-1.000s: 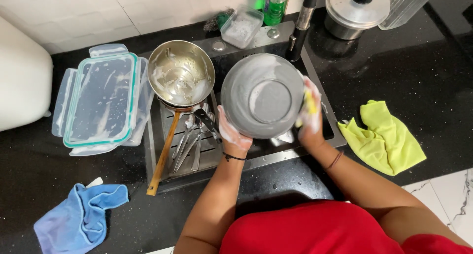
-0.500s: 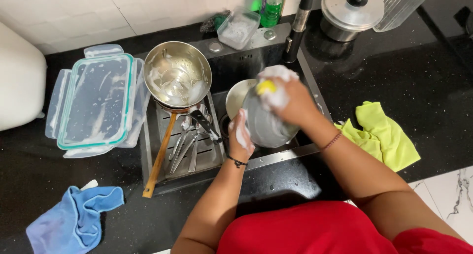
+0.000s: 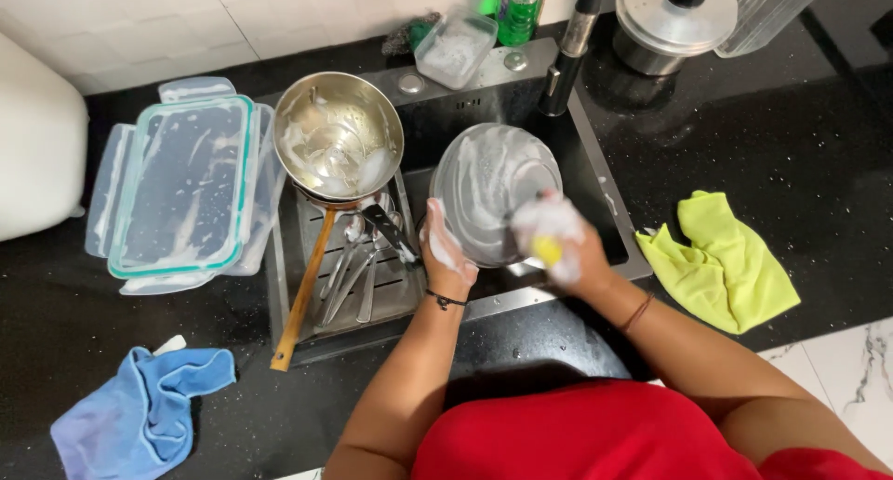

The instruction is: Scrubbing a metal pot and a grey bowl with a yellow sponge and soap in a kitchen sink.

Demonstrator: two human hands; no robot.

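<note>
Over the sink point(image 3: 605, 178) I hold a round steel plate point(image 3: 491, 187), streaked with soap foam and tilted up on edge. My left hand point(image 3: 445, 247) grips its lower left rim. My right hand point(image 3: 558, 243), covered in suds, presses a yellow sponge point(image 3: 547, 249) against the plate's lower right edge. A soapy steel saucepan point(image 3: 337, 145) with a wooden handle point(image 3: 302, 299) rests on the rack at the sink's left half, above several spoons point(image 3: 358, 266).
A foamy glass container with a green-rimmed lid point(image 3: 181, 192) lies left of the sink. A blue cloth point(image 3: 139, 415) is at the front left, a yellow-green cloth point(image 3: 721, 261) at the right. Tap point(image 3: 572, 43), green bottle point(image 3: 516, 1), small tub point(image 3: 456, 47) and lidded pot point(image 3: 670, 20) stand behind.
My right hand with the sponge has slid from the plate's top down to its lower right edge. The plate now shows its foamy face, tilted up again.
</note>
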